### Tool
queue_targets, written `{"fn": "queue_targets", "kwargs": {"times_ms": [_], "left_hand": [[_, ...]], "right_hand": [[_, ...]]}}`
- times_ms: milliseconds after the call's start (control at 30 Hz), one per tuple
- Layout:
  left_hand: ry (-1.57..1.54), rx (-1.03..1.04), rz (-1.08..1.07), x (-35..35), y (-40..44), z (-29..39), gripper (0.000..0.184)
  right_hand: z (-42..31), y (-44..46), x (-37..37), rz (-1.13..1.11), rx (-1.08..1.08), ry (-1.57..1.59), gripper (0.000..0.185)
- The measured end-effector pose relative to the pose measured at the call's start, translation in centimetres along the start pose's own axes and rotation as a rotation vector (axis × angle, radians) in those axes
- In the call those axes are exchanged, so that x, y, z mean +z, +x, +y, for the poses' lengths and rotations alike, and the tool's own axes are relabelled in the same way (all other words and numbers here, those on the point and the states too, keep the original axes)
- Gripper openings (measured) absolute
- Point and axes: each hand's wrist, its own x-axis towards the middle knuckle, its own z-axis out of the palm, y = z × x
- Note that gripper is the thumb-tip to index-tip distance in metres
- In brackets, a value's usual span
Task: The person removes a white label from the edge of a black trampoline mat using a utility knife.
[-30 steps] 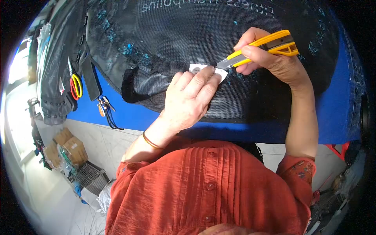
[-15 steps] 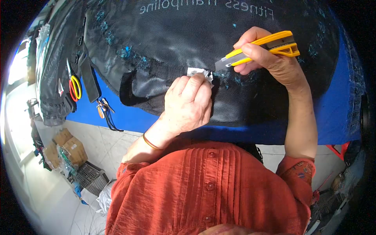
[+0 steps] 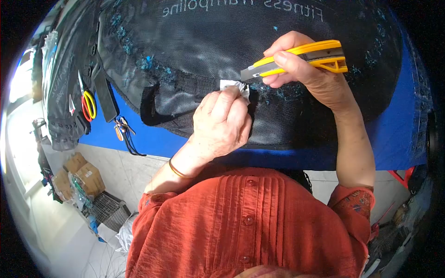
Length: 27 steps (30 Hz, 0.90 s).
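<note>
A black mesh sheet (image 3: pixel 204 51) with mirrored lettering and tufts of blue thread lies across the table. My left hand (image 3: pixel 220 123) pinches a crumpled white label (image 3: pixel 230 84) against the black band at the sheet's near part. Held in my right hand (image 3: pixel 308 72) is a yellow utility knife (image 3: pixel 320 50), its blade out and pointing left. The blade tip is just above the right side of the label; whether it touches the label I cannot tell.
On the blue table cover (image 3: pixel 162 136), at the left, lie red-and-yellow scissors (image 3: pixel 88 104), a dark flat case (image 3: pixel 105 95) and a small bunch of keys (image 3: pixel 121 129). Cardboard boxes (image 3: pixel 88 178) and a grey crate (image 3: pixel 110 212) stand on the floor at lower left.
My left fingers have curled in and crumpled the label, which was flatter earlier. The knife in my right hand first drew slightly away from the label, then moved left, back over it.
</note>
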Motion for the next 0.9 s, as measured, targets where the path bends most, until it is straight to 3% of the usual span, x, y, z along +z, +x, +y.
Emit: {"fn": "queue_targets", "kwargs": {"times_ms": [67,100,133,233,300,333,433,567,600,633,900], "left_hand": [[-0.001,-0.003,0.004,0.2,-0.2,-0.1,0.023],[-0.015,-0.001,0.037,0.4,-0.2,-0.3,0.023],[-0.028,0.001,0.069,0.6,-0.3,-0.3,0.023],[-0.012,0.000,0.043,0.4,-0.3,-0.4,0.022],[-0.020,-0.023,0.039,0.2,-0.1,-0.1,0.021],[-0.024,-0.047,0.037,0.1,0.0,0.0,0.022],[-0.031,-0.059,0.023,-0.1,0.1,0.2,0.020],[-0.029,-0.020,0.056,0.5,-0.1,0.0,0.021],[-0.040,-0.028,0.048,0.3,0.0,0.1,0.022],[-0.050,-0.037,0.039,0.2,0.1,0.3,0.022],[-0.131,-0.177,0.050,0.2,0.3,0.8,0.019]], "right_hand": [[0.2,-0.1,-0.2,-0.006,0.014,-0.018,0.016],[0.6,-0.1,-0.5,-0.056,-0.076,-0.070,0.010],[1.0,-0.1,-0.7,-0.106,-0.167,-0.123,0.015],[1.3,-0.3,-0.5,-0.106,-0.253,-0.218,0.015],[0.5,-0.3,-0.2,-0.071,-0.155,-0.145,0.010],[0.1,-0.3,-0.1,-0.038,-0.058,-0.071,0.020],[-0.3,-0.3,-0.3,-0.038,-0.035,-0.106,0.020],[-0.3,-0.4,-0.6,-0.033,-0.038,-0.124,0.019],[0.4,-0.4,-1.2,-0.121,-0.169,-0.199,0.010],[0.8,-0.4,-1.6,-0.209,-0.301,-0.273,0.022],[0.7,-0.5,-2.2,-0.209,-0.212,-0.214,0.025]]}}
